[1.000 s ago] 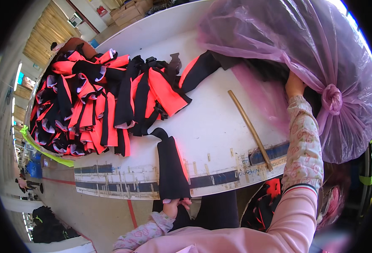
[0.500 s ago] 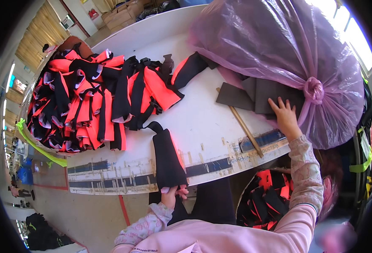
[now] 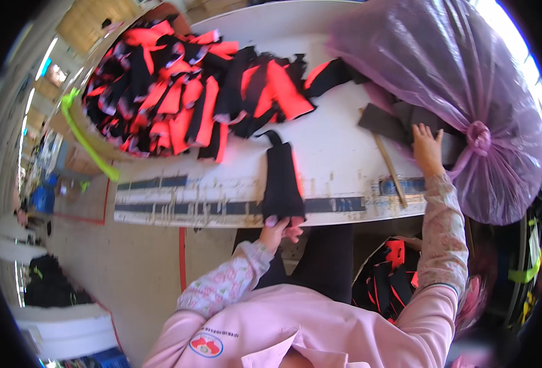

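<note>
My left hand is closed on the lower end of a black fabric sleeve with a neon-coral side, which lies over the table's near edge. A thin black strap runs from the sleeve's far end. Further right, my right hand rests with its fingers apart on several flat dark grey pieces. These pieces lie partly against a big purple plastic bag, whose knot is just right of my right hand.
A heap of black and coral fabric pieces covers the table's left side. A wooden stick lies left of my right hand. More such pieces fill a container below the table edge. A yellow-green strip hangs at the left.
The whole view has shifted, so the table sits higher and further right. My left hand still holds the sleeve's end; my right hand stays on the grey pieces, its fingers slightly less spread.
</note>
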